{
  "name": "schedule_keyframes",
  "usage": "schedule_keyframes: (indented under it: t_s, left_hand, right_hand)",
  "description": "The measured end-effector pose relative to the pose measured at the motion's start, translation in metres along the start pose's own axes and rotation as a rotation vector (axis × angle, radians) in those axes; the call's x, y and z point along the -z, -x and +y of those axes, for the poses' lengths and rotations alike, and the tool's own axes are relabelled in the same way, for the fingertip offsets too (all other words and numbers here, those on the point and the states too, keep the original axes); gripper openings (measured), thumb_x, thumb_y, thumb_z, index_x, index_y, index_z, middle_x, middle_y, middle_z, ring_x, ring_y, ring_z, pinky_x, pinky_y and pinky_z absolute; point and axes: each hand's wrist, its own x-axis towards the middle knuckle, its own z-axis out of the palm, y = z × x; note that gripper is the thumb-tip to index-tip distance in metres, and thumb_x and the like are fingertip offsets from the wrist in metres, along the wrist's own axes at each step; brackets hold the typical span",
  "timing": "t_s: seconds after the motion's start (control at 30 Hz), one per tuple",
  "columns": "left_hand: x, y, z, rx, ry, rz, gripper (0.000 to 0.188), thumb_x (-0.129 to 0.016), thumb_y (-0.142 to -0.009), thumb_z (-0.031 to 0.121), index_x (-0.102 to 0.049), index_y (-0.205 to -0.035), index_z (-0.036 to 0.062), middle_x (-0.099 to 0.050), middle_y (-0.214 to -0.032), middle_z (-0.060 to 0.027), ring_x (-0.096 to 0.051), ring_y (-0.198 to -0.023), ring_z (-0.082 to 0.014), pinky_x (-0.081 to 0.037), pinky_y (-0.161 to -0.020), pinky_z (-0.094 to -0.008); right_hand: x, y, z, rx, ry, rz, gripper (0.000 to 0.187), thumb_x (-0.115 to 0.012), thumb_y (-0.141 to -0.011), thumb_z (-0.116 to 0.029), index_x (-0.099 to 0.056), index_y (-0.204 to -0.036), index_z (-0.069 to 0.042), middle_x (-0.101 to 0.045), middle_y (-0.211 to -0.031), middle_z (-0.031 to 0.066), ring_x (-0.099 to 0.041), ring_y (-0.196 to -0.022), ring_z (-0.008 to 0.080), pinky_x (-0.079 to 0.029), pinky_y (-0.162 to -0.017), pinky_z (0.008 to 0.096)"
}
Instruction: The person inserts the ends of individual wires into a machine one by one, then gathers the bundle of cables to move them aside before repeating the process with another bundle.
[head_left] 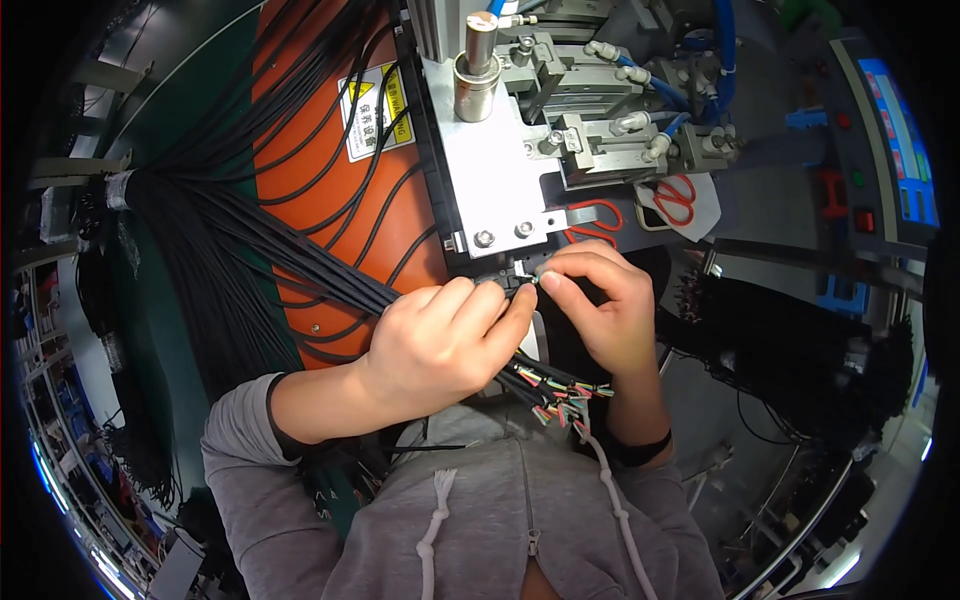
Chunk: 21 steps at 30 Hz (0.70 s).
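a cable end (533, 280) showing fine wires sits at the fingertips of both hands, just below a small white piece (520, 268) near the lower edge of the metal plate (490, 190). the right hand (605, 295) pinches it between thumb and forefinger. the left hand (445, 335) is curled closed over the black cable bundle (345, 275), its thumb and forefinger brought up to the same end; what lies inside the fist is hidden.

this looks like close fingertip work, so the left hand would do well to steady the cable near its tip while the right eases the wires straight, without tugging or crossing them. the coloured wire ends (565, 395) hanging below the hands could snag, so they are best left loose and clear.

above, metal clamps (610, 150) with blue hoses might move; fingertips should stay out from beneath. red-handled scissors (675, 200) lie on a pale sheet to the right, and an orange panel (410, 215) spreads behind the cables on the left.
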Motion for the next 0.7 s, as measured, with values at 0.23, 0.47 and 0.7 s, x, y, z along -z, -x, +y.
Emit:
schedule_keyframes:
  t_s: [0.23,0.47,0.7]
  left_hand:
    - [-0.003,0.0,0.004,0.045,-0.132,-0.138,0.028,-0.063,-0.072,0.011,-0.068,-0.099,0.0031,-0.043,-0.072,0.0009,-0.047,-0.061,-0.01,-0.039,-0.05,-0.0225]
    - [-0.005,-0.003,0.001,0.039,-0.138,-0.115,0.022,-0.062,-0.072,0.011,-0.066,-0.092,0.0022,-0.047,-0.074,0.001,-0.051,-0.064,-0.0094,-0.041,-0.052,-0.0219]
    - [-0.01,-0.002,-0.006,0.063,-0.05,-0.001,0.02,-0.063,-0.07,0.009,-0.065,-0.089,0.0012,-0.049,-0.073,-0.001,-0.054,-0.062,-0.0108,-0.043,-0.053,-0.0234]
  right_hand:
    - [-0.016,-0.002,-0.001,0.15,0.416,0.031,0.009,-0.069,-0.074,0.002,-0.06,-0.078,0.001,-0.059,-0.072,0.0086,-0.055,-0.068,0.0231,-0.044,-0.065,0.0323]
    - [-0.025,0.001,0.017,0.067,0.201,0.16,0.009,-0.063,-0.076,0.004,-0.056,-0.076,-0.001,-0.055,-0.071,0.0051,-0.051,-0.067,0.0166,-0.042,-0.064,0.0296]
    - [-0.035,0.005,0.021,-0.186,-0.134,0.186,0.006,-0.063,-0.082,-0.001,-0.057,-0.082,-0.001,-0.055,-0.072,0.0017,-0.051,-0.07,0.0084,-0.041,-0.063,0.0243]
